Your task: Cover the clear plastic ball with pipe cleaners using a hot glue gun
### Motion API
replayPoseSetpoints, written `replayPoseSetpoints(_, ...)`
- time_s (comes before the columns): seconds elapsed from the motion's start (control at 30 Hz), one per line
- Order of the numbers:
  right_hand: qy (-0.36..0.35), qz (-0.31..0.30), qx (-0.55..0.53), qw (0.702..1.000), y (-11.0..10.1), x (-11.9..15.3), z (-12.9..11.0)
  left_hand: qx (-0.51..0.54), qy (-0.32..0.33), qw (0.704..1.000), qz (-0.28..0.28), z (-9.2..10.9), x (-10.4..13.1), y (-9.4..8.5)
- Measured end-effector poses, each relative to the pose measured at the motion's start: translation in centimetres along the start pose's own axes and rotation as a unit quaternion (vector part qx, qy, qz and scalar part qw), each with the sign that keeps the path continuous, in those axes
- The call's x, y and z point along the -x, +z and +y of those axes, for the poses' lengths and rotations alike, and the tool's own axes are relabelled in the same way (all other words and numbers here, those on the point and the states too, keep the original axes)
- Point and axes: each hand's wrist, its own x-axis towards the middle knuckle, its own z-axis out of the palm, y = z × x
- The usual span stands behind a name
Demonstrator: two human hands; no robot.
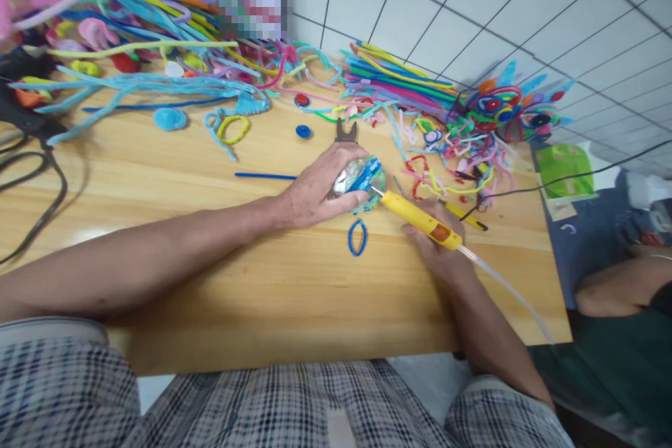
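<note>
My left hand (315, 189) is closed round a blue pipe-cleaner piece (367, 175), which it holds over a shiny, greenish round item (375, 203) on the table. In my right hand (441, 234) is a yellow glue gun (420, 218) with a clear glue stick trailing from its rear end. Its metal tip points left and meets or nearly meets the blue piece. Just below lies a blue pipe-cleaner loop (358, 237). A straight blue pipe cleaner (265, 176) extends left from beside my left hand.
Colourful pipe cleaners (173, 87) heap at the back left, with another bundle (399, 84) at the back centre. Dark-handled pliers (346, 131) lie beyond my left hand. A yellow cutter (466, 215) is beside my right hand. A black cord crosses the right side; another person's leg (619, 283) is beyond the edge.
</note>
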Motion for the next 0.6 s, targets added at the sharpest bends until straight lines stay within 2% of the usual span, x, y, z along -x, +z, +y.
replayPoseSetpoints(0.17,-0.006,-0.007,0.006,1.000,-0.12,-0.08,-0.25,0.003,0.016,1.000,0.006,-0.03,-0.02,-0.05)
replayPoseSetpoints(0.27,0.002,0.012,0.011,1.000,-0.08,-0.17,-0.47,0.004,0.003,1.000,-0.004,-0.03,0.04,-0.11)
replayPoseSetpoints(0.4,0.019,0.003,-0.003,1.000,-0.08,-0.24,-0.57,0.005,-0.018,1.000,-0.014,-0.04,0.09,-0.08)
replayPoseSetpoints(0.6,0.014,0.014,-0.019,1.000,0.22,0.10,-0.50,0.011,0.000,1.000,-0.001,-0.03,0.04,-0.09)
